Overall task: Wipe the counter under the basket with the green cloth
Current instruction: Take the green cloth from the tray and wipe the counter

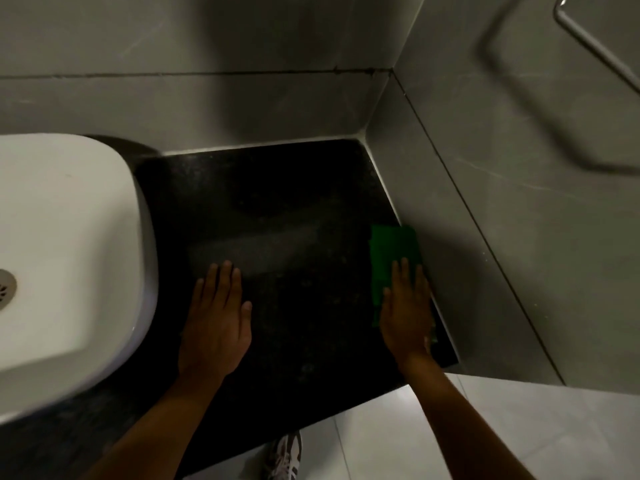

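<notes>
The green cloth (pixel 391 252) lies flat on the black speckled counter (pixel 277 216), against the right wall. My right hand (pixel 407 310) presses flat on the cloth's near half, fingers together and stretched out. My left hand (pixel 216 317) rests palm down on the bare counter, a little right of the sink, holding nothing. No basket is in view.
A white basin (pixel 65 258) with a metal drain (pixel 5 287) fills the left side. Grey tiled walls close the counter at the back and right. A metal rail (pixel 595 43) hangs on the right wall. Below the counter's front edge are pale floor tiles and a shoe (pixel 284 455).
</notes>
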